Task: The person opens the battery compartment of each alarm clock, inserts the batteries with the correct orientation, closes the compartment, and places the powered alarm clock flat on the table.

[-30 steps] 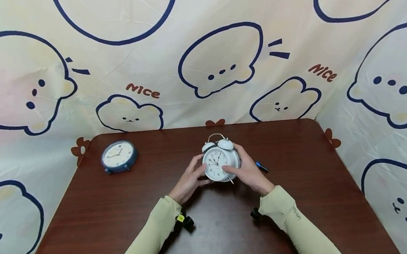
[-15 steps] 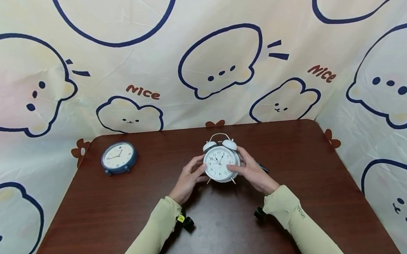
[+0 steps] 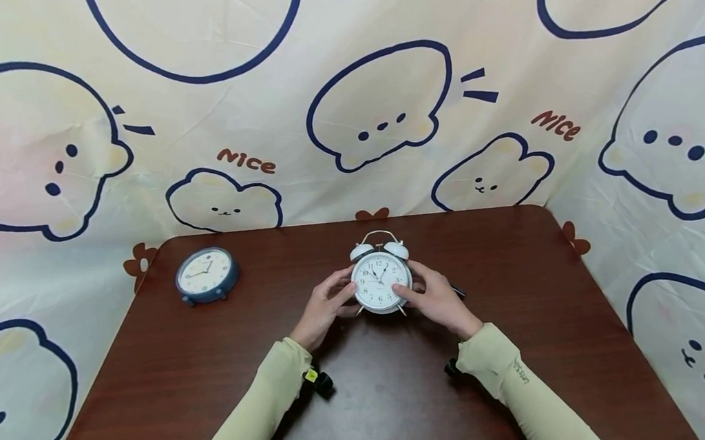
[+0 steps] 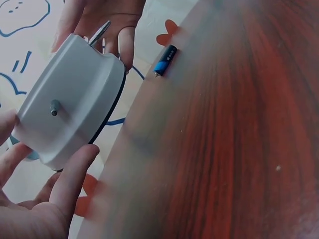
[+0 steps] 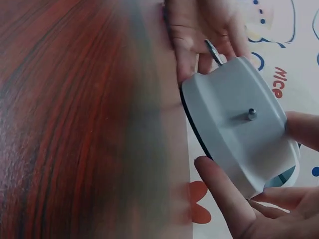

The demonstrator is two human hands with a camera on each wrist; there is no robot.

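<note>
"So, what is different from one second ago?"

"Mainly the white clock [image 3: 381, 282]. It was turned somewhat toward nine o'clock; now its face looks straight to the person, and both feet [image 3: 360, 310] are visible, at seven and at five."

"And the hands?"

"The left hand [image 3: 323, 307] pinches the white clock near eight o'clock, thumb in front and fingers behind. The right hand [image 3: 442, 306] pinches it near three, in the same manner. Its fingers have gone down a little from the bell [image 3: 396, 249] at one o'clock."

"Does the white clock stand on the table [image 3: 191, 373]?"

"I think not. In both wrist views the foot nearest to the camera touches nothing, so I judge that it is held up, near the middle of the scene."

"What does this mean for the work?"

"In my judgement, the turning is mostly done, and the two-handed hold looks steady."

"Did other things move?"

"Hardly. The blue clock [image 3: 204, 274] remains well apart, at nine o'clock. What looks like a battery [image 4: 166, 59] lies at three o'clock, beyond the right hand."
</note>
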